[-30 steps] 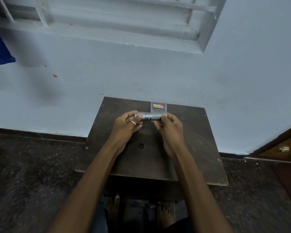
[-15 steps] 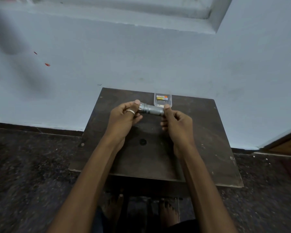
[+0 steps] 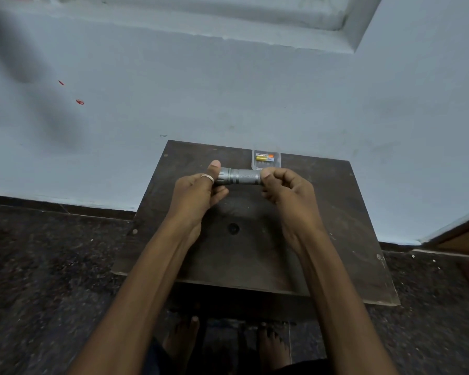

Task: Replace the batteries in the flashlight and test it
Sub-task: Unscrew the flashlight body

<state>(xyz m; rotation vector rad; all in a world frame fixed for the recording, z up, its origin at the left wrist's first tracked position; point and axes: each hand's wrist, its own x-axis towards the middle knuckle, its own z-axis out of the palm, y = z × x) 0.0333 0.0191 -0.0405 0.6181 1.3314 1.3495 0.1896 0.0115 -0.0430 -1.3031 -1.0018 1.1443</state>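
A small silver flashlight (image 3: pixel 241 176) lies level between my two hands, held above the dark wooden table (image 3: pixel 336 226). My left hand (image 3: pixel 198 189), with a ring on the thumb, grips its wider head end. My right hand (image 3: pixel 287 189) is closed around the tail end, which its fingers hide. Behind the flashlight, at the table's far edge, a clear plastic case (image 3: pixel 266 159) holds yellow-and-orange batteries (image 3: pixel 264 157).
The table stands against a pale blue wall (image 3: pixel 255 90) under a window sill. Dark speckled floor (image 3: pixel 38 280) surrounds it. A wooden door frame (image 3: pixel 466 236) is at the right. My bare feet (image 3: pixel 184 339) show under the table's near edge.
The view has tilted a little. Both hands keep hold of the flashlight, and the right hand's fingers have curled more tightly around the tail end.
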